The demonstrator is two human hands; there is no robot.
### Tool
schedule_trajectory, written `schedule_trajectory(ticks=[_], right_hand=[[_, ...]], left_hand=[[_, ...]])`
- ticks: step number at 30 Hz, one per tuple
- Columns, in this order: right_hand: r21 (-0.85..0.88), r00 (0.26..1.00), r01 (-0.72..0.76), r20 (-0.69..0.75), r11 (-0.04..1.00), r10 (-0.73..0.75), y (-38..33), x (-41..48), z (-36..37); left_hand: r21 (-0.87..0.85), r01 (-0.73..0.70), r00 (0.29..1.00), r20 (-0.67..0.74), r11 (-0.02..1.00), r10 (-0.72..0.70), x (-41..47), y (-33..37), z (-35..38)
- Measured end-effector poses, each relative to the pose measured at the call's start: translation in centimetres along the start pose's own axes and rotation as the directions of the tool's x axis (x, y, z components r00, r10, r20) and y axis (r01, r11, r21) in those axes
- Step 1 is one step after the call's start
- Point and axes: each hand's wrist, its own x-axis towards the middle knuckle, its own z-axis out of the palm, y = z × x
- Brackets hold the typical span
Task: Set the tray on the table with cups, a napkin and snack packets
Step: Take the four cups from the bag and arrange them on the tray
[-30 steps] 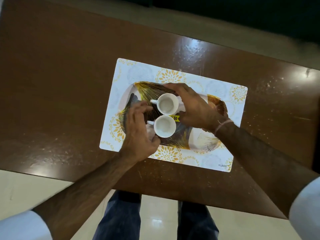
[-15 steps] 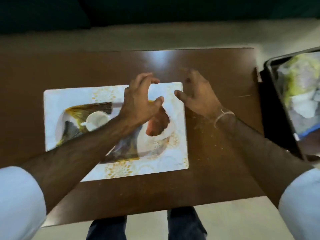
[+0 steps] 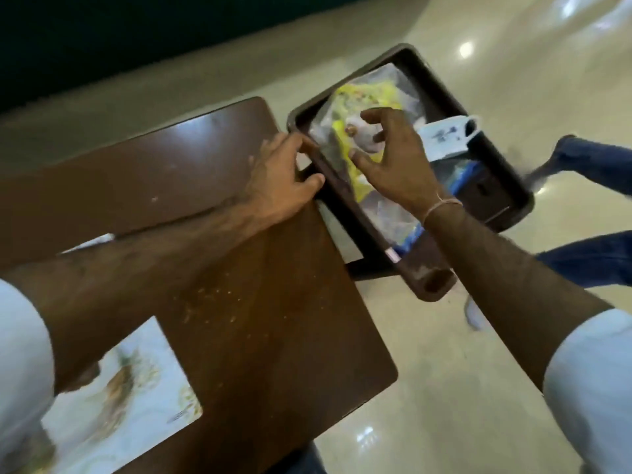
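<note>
A clear snack packet with yellow print (image 3: 362,107) lies on a dark brown plastic seat with a raised rim (image 3: 441,97), just right of the wooden table (image 3: 266,319). My right hand (image 3: 393,159) hovers over that packet, fingers spread, thumb and fingertips close to its surface. At the table's far right edge my left hand (image 3: 284,172) has its fingers and thumb against the seat's near rim. The patterned tray on its white placemat (image 3: 136,398) shows at the lower left, mostly hidden by my left arm. The cups are out of sight.
On the seat there are also a white folded item with dark print (image 3: 444,135) and a blue packet (image 3: 461,172). Legs in blue jeans (image 3: 598,159) are at the right. Shiny pale floor surrounds the table.
My view has swung right, from the tray to the brown seat. Both hands left the cups and tray and reached across to the seat; the right is now above the yellow packet.
</note>
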Motion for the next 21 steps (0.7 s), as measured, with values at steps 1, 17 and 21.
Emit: schedule_trajectory(ticks=[1, 17, 21], right_hand=[[-0.015, 0.999, -0.021, -0.041, 1.0, 0.02, 1.4, 0.3, -1.1], [-0.2, 0.919, -0.387, -0.008, 0.9, 0.394, 14.5, 3.2, -6.1], [-0.223, 0.932, -0.353, 0.0, 0.909, 0.362, 14.5, 3.2, -5.9]], left_hand=[[0.01, -0.025, 1.0, 0.013, 1.0, 0.025, 1.3, 1.3, 1.1], [0.067, 0.217, 0.969, 0.103, 0.974, -0.223, 13.0, 13.2, 13.7], [-0.033, 0.247, 0.967, 0.073, 0.968, -0.244, 12.2, 12.8, 13.7]])
